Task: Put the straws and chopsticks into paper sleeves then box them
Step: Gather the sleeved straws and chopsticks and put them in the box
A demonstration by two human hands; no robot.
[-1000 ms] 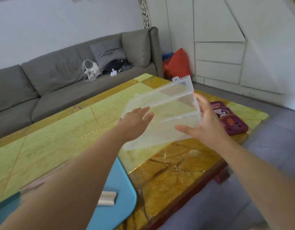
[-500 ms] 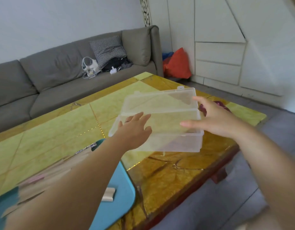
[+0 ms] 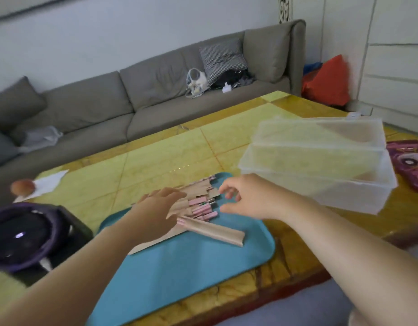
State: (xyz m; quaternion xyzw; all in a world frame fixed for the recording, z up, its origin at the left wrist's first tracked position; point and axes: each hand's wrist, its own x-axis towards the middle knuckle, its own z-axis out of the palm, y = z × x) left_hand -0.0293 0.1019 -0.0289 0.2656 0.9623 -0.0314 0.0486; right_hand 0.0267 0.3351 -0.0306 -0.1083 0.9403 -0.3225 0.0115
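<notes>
From the head camera: your left hand [image 3: 160, 205] is spread flat, fingers straight, over the heap of paper sleeves [image 3: 198, 208] (contact is too blurred to tell). Your right hand [image 3: 248, 198] hovers just beside the heap, fingers loosely curled and empty. Under both hands lies the blue tray [image 3: 203, 267]. The clear box [image 3: 320, 175] stands open beyond your right wrist.

One clear box [image 3: 320, 191], one blue tray [image 3: 191, 267], one sofa [image 3: 97, 107].

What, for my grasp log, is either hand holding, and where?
Nothing visibly: left hand open over the sleeve pile, right hand beside it, fingers loosely curled.
</notes>
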